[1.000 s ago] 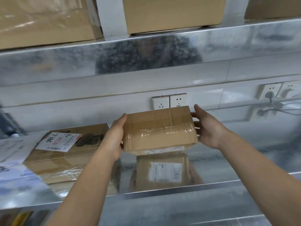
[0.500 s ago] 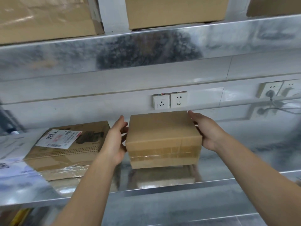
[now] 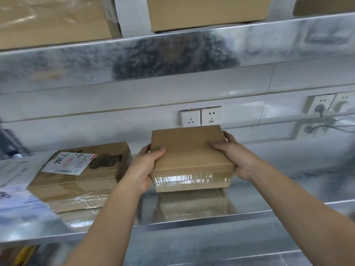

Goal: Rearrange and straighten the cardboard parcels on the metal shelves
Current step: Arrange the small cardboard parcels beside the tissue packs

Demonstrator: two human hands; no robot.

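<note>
- Here, both hands gripped 1 small cardboard parcel [image 3: 190, 150] at the middle of the lower metal shelf [image 3: 269, 205].
- The left hand [image 3: 146, 167] curled round the parcel's left edge, thumb on top.
- The right hand [image 3: 237, 158] clasped the right edge likewise.
- The parcel sat level, clear tape on its near side; whether it rested on the metal could not be told.
- A larger labelled parcel [image 3: 82, 179] lay to its left — apart and slightly skewed.
- 2 wall sockets [image 3: 200, 116] stood on the far wall behind it.
</note>
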